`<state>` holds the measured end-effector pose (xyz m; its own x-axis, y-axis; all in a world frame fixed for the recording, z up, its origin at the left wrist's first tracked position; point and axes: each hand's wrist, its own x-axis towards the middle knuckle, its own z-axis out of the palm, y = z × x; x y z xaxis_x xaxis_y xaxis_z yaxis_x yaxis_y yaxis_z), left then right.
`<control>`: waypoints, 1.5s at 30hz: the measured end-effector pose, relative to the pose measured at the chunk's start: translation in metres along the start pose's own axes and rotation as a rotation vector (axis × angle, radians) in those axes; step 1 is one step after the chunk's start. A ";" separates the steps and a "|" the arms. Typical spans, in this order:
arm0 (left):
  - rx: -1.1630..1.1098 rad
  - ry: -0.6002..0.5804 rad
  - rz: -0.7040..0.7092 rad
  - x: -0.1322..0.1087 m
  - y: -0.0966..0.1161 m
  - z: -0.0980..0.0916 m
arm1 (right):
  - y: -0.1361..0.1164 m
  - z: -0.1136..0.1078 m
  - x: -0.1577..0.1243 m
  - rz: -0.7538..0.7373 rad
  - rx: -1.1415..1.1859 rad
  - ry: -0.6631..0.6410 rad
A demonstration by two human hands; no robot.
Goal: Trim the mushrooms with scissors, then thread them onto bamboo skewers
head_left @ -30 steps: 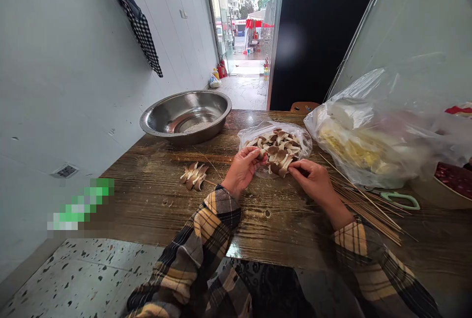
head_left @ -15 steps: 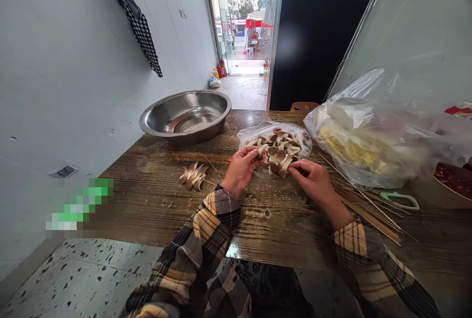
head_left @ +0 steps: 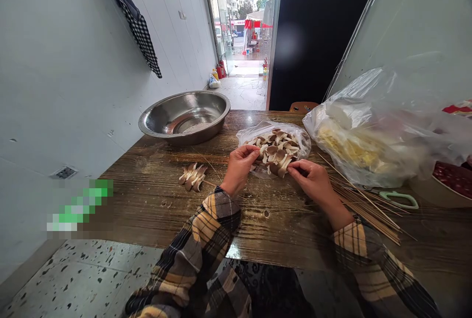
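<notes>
Brown-capped mushrooms [head_left: 275,137] lie in an open clear plastic bag [head_left: 305,147] on the wooden table. My left hand [head_left: 241,163] is closed in a pinch at the bag's left front edge, touching a pale mushroom. In front of the bag, my right hand [head_left: 311,178] pinches the right end of a small row of mushrooms [head_left: 279,164]; any stick inside is hidden. To the left, another row of mushrooms [head_left: 192,177] lies on the table with a thin skewer sticking out.
A wide steel basin [head_left: 184,116] stands at the back left. At right are bamboo skewers [head_left: 365,210], green-handled scissors [head_left: 400,200], a large plastic bag with yellow food [head_left: 350,146] and a bowl of dark red pieces [head_left: 452,183].
My left fingers have closed in slightly, and the mushroom they held up now sits against the row. My right hand has barely moved.
</notes>
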<state>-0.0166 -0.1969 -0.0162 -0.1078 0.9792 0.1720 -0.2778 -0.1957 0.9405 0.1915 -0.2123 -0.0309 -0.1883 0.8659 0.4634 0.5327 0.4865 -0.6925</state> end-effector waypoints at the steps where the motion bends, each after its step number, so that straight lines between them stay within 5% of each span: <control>1: -0.022 -0.006 -0.009 0.000 0.000 0.000 | 0.000 0.000 0.000 -0.001 0.002 0.000; 12: 0.219 -0.013 0.063 0.001 0.002 -0.003 | 0.001 0.001 -0.001 0.004 0.024 -0.003; 22: 0.288 -0.132 0.038 -0.002 0.008 -0.001 | 0.004 0.006 0.000 0.188 0.236 -0.071; 31: -0.046 -0.112 -0.110 -0.004 0.009 0.001 | -0.002 0.004 0.000 0.293 0.434 -0.113; 39: -0.128 -0.201 -0.270 -0.010 0.004 0.009 | -0.003 0.004 -0.001 0.214 0.295 -0.114; 45: -0.176 -0.079 -0.262 -0.006 0.001 0.006 | -0.004 0.005 -0.002 0.113 0.177 -0.138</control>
<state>-0.0104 -0.2031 -0.0146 0.0617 0.9973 -0.0408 -0.4474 0.0642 0.8920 0.1862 -0.2156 -0.0320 -0.2527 0.9178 0.3062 0.4061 0.3879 -0.8274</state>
